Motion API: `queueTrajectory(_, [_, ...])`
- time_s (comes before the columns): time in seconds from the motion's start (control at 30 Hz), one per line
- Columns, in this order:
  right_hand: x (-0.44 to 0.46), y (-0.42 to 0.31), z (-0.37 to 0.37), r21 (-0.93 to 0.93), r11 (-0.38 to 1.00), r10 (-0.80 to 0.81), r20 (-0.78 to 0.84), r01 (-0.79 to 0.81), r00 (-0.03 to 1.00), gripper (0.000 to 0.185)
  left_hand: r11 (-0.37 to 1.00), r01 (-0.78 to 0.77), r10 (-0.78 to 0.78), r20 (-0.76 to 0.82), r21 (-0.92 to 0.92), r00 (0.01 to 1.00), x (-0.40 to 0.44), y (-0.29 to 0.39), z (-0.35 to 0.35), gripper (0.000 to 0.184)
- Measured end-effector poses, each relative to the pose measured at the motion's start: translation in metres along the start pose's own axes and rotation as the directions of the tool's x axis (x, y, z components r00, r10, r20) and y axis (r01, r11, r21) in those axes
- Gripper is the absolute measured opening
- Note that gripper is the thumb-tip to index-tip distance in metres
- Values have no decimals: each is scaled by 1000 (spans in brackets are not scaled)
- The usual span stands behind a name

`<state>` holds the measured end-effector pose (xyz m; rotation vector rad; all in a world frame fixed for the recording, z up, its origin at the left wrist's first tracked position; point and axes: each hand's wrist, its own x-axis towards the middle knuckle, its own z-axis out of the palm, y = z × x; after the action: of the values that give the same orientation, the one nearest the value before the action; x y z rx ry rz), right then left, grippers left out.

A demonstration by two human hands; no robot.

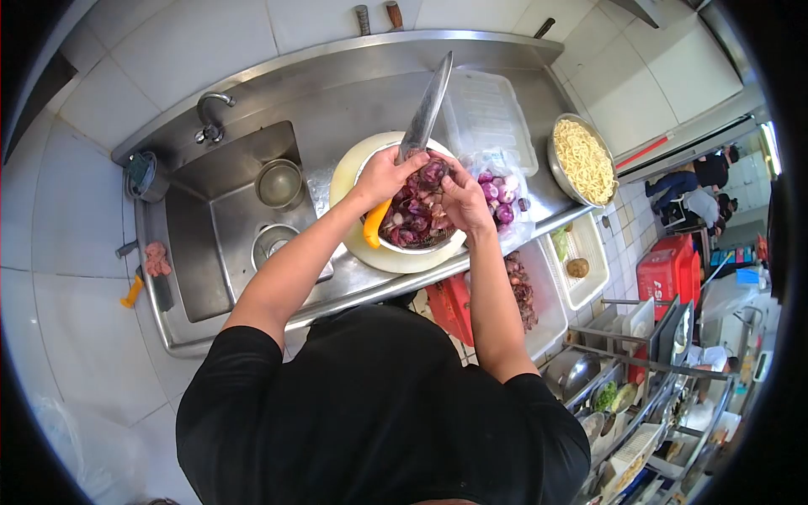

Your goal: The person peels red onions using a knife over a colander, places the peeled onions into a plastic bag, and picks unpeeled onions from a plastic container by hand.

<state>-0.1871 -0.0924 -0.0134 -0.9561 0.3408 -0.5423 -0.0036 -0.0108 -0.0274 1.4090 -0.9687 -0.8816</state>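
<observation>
A bowl of purple onions (pixel 412 215) stands on a round cutting board (pixel 345 172) on the steel counter. Above the bowl, my left hand (pixel 389 175) is closed round the base of a large knife (pixel 429 99), whose blade points up and away. My right hand (pixel 461 194) is at the bowl's right side, its fingers closed on a dark purple onion (pixel 433 172) close to the knife's base. A yellow-orange handle (pixel 376 224) lies against the bowl's left rim. Right of the bowl, a clear plastic bag (pixel 520 220) holds peeled purple onions (pixel 502 192).
A sink (pixel 198 252) with metal bowls is on the left, below a faucet (pixel 210 118). Behind the bag lies a clear plastic container (pixel 492 118). A bowl of noodles (pixel 582 160) stands at the counter's right end. Crates and shelves are lower right; people are far right.
</observation>
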Motion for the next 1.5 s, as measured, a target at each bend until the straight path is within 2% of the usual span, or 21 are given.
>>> queueTrajectory(0.03, [1, -1, 1, 17, 1000, 5, 0, -5, 1000, 44, 1000, 3, -3, -5, 21, 1000, 0, 7, -1, 55])
queueTrajectory(0.07, [2, -2, 1, 34, 999, 10, 0, -10, 1000, 46, 987, 36, -33, -21, 156, 999, 4, 7, -4, 59])
queueTrajectory(0.17, [11, 14, -15, -195, 979, -91, -128, 64, 988, 45, 971, 25, -21, -19, 238, 1000, 14, -23, 1, 62])
queueTrajectory(0.2, [16, 23, -24, -310, 949, -126, -231, 50, 965, 49, 981, -1, -3, 20, 194, 1000, 7, -15, 5, 61])
queueTrajectory(0.27, [14, 22, -32, -305, 952, -78, -355, -37, 932, 52, 993, 7, -22, 129, 116, 991, -19, 18, 13, 56])
queueTrajectory(0.3, [12, 20, -36, -299, 951, -53, -414, -80, 909, 53, 986, 4, -33, 171, 166, 985, -27, 27, 12, 52])
queueTrajectory(0.37, [9, 18, -44, -66, 998, -26, -329, 4, 944, 52, 981, 3, -28, 128, 193, 991, -34, 31, 13, 47])
queueTrajectory(0.43, [-2, 8, -43, 64, 997, -14, -259, 32, 966, 50, 868, -95, 126, -30, 487, 992, -30, 23, 7, 59])
queueTrajectory(0.5, [-7, 10, -59, 34, 999, 4, -198, 3, 980, 45, 632, -1, 31, -24, 775, 999, -22, 36, -7, 89])
queueTrajectory(0.57, [-10, 13, -65, 92, 996, -6, -154, 20, 988, 42, 624, 18, -60, 24, 781, 998, -17, 37, -14, 91])
queueTrajectory(0.6, [-12, 11, -62, 209, 978, 17, -64, -3, 998, 41, 652, 24, -57, 18, 758, 998, -14, 32, -14, 93])
queueTrajectory(0.7, [-14, -1, -33, 307, 950, 92, -129, -49, 987, 48, 726, 2, -33, 31, 688, 999, -6, 23, -14, 95])
queueTrajectory(0.77, [-12, 8, -36, 263, 964, 73, -128, -37, 989, 51, 769, -57, 2, 86, 637, 996, -3, 30, -9, 96])
queueTrajectory(0.8, [-11, 11, -32, 246, 969, 43, -104, -16, 994, 52, 812, -140, 103, 96, 566, 990, -3, 32, -4, 89])
queueTrajectory(0.9, [-7, 19, -23, 211, 977, 7, -149, 25, 989, 54, 777, -194, 125, 155, 599, 980, 2, 44, 4, 88])
queueTrajectory(0.97, [-4, 26, -21, 213, 974, -42, -181, 81, 983, 56, 728, -185, 95, 170, 661, 981, 5, 54, 7, 89])
queueTrajectory(1.1, [2, 29, -1, 47, 982, -157, -313, 180, 937, 54, 692, -227, 121, 200, 685, 972, 7, 55, 10, 90])
queueTrajectory(1.23, [15, 44, -10, 11, 952, -275, -399, 304, 875, 38, 745, -177, 101, 154, 643, 983, 5, 46, 18, 89])
queueTrajectory(1.33, [16, 37, -4, -188, 916, -402, -413, 356, 817, 40, 727, -173, 136, 107, 665, 985, 2, 46, 20, 87])
queueTrajectory(1.43, [20, 33, 3, -161, 904, -425, -422, 396, 800, 39, 725, -213, 198, 98, 655, 975, 4, 56, 14, 86])
queueTrajectory(1.5, [25, 37, -7, -320, 854, -512, -369, 411, 776, 35, 718, -229, 190, 132, 657, 973, 7, 57, 11, 86])
